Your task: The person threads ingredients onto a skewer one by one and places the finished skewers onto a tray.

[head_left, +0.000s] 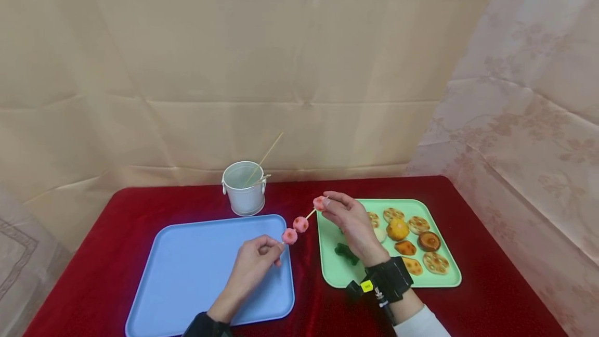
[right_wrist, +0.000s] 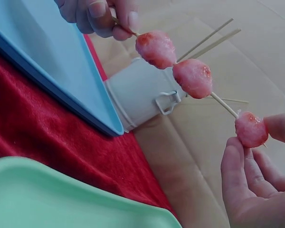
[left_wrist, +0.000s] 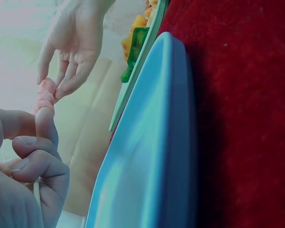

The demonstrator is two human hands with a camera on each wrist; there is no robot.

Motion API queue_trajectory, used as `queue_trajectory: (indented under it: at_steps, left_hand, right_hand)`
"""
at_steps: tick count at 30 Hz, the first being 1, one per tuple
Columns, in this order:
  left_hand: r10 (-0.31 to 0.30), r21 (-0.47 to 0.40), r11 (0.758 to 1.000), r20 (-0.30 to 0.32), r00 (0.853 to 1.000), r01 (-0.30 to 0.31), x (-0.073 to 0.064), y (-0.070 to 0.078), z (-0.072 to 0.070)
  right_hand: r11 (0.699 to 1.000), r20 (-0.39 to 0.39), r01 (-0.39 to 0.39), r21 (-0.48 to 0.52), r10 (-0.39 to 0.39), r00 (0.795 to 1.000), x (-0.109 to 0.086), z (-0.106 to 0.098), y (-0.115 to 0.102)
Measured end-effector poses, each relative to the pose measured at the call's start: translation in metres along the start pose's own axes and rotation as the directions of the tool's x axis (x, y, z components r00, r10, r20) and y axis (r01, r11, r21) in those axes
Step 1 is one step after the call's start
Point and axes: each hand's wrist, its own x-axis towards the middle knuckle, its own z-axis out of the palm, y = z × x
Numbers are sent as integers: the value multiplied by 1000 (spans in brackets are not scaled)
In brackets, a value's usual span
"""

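Note:
A thin wooden skewer slants up to the right between both hands, with pink meatballs threaded on it. Two of them, the lower meatball and the middle meatball, sit close together. My left hand pinches the skewer's lower end, just below them, over the blue tray's right edge. Near the skewer's upper tip, my right hand pinches the third meatball between thumb and fingers; the tip pokes out a little past it.
The blue tray lies at left. A green tray at right bears lotus root slices, a mushroom, a yellow piece and a dark green piece. Behind stands a white bucket with skewers.

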Motion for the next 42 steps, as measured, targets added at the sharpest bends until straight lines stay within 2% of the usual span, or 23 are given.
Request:
queue_trajectory:
  at_steps: [11, 19, 28, 35, 42]
  left_hand:
    - [30, 16, 999, -50, 998, -29, -3, -3, 0]
    - [33, 4, 999, -42, 999, -33, -2, -4, 1]
    - [21, 0, 1000, -38, 999, -21, -3, -4, -1]
    - [33, -4, 999, -45, 998, -33, -4, -6, 1]
    - [38, -11, 999, -42, 998, -38, -3, -5, 3]
  right_hand:
    - [1000, 28, -4, -12, 4, 1000, -1, 3, 4]
    - [1000, 28, -21, -9, 21, 999, -5, 6, 4]
    - [998, 47, -25, -56, 27, 999, -5, 7, 6]
    - [999, 25, -35, -39, 36, 999, -5, 8, 8]
    - [992, 75, -26, -120, 35, 997, -9, 17, 12]
